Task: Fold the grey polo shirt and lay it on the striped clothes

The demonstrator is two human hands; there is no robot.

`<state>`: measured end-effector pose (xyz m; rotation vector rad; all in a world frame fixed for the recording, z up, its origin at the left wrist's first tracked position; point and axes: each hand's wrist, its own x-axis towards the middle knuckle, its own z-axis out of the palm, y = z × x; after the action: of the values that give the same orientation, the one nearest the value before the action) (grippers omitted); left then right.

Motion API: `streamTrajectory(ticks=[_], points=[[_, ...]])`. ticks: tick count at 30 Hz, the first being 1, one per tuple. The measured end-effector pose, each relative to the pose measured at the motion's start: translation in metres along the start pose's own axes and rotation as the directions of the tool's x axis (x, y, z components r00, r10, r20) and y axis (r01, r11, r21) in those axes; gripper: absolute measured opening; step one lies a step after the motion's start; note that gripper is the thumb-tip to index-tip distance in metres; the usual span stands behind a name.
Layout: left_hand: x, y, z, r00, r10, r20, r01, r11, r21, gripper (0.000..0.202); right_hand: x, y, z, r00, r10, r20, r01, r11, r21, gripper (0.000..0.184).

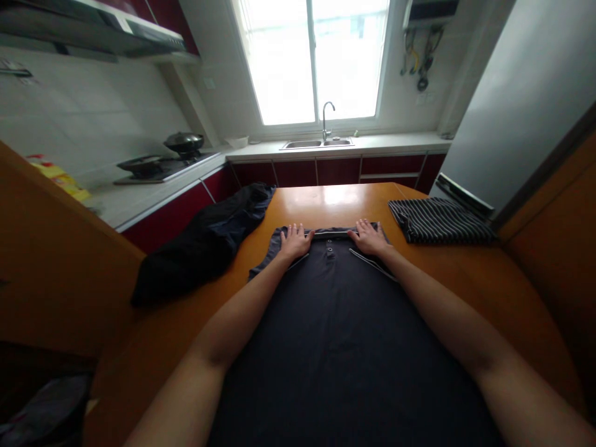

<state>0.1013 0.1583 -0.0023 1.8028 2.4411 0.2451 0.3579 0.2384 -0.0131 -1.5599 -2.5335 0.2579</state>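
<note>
A dark navy polo shirt [339,329] lies spread flat along the orange table [465,273], collar at the far end. My left hand [294,239] rests flat on the left side of the collar, fingers spread. On the right side of the collar lies my right hand [370,236], also flat with its fingers stretched out. Between the two hands runs the buttoned placket with two small buttons [329,247]. Neither hand grips the cloth; both press down on it.
A crumpled dark garment [209,242] lies at the table's left edge. A folded striped cloth [437,220] sits at the far right. Beyond are a counter with a sink [316,144], a stove with pans [162,161] and a grey fridge [521,105].
</note>
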Motion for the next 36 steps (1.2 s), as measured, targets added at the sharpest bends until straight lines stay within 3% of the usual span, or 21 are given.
streamTrajectory(ticks=[8,12,14,17,19,21,24,26,31,34,36], points=[[0.003,-0.008,-0.001,0.992,-0.122,-0.031,0.123,0.992,0.027,0.091,0.006,0.02,-0.001,0.972,0.229,-0.05,-0.228,0.974,0.019,0.078],[0.002,-0.005,-0.003,0.989,-0.125,-0.074,0.127,0.992,0.025,0.085,0.005,0.024,-0.002,0.955,0.272,-0.117,-0.266,0.962,0.066,0.074],[0.001,-0.001,-0.005,0.987,-0.022,-0.158,0.027,0.999,0.032,0.074,0.004,0.021,-0.005,0.946,0.243,-0.215,-0.231,0.97,0.079,0.069],[-0.001,0.008,-0.006,0.944,0.25,-0.217,-0.245,0.968,0.05,0.06,0.001,0.011,-0.007,0.936,0.103,-0.336,-0.082,0.994,0.074,0.062],[-0.004,0.014,-0.005,0.918,0.376,-0.126,-0.374,0.927,0.037,0.057,0.001,0.004,-0.007,0.947,-0.042,-0.32,0.063,0.996,0.056,0.061],[-0.007,0.017,-0.001,0.912,0.41,-0.009,-0.41,0.912,0.013,0.058,0.001,0.0,-0.004,0.959,-0.188,-0.212,0.199,0.979,0.034,0.061],[-0.01,0.017,0.003,0.919,0.392,0.055,-0.392,0.92,0.005,0.061,0.001,-0.002,0.001,0.959,-0.283,-0.02,0.283,0.959,0.032,0.062],[-0.01,0.017,0.004,0.919,0.391,0.052,-0.392,0.92,0.008,0.062,0.002,-0.001,0.002,0.96,-0.278,0.031,0.277,0.96,0.037,0.062],[-0.008,0.017,0.002,0.929,0.371,-0.015,-0.371,0.929,0.004,0.064,0.001,0.0,0.002,0.965,-0.261,-0.009,0.261,0.965,0.04,0.061],[-0.004,0.011,0.0,0.967,0.223,-0.121,-0.223,0.975,0.007,0.067,0.002,0.003,0.001,0.977,-0.176,-0.124,0.18,0.983,0.024,0.059],[-0.001,0.004,-0.002,0.988,0.091,-0.122,-0.092,0.996,0.004,0.069,0.003,0.009,0.001,0.983,-0.094,-0.156,0.098,0.995,0.016,0.059]])
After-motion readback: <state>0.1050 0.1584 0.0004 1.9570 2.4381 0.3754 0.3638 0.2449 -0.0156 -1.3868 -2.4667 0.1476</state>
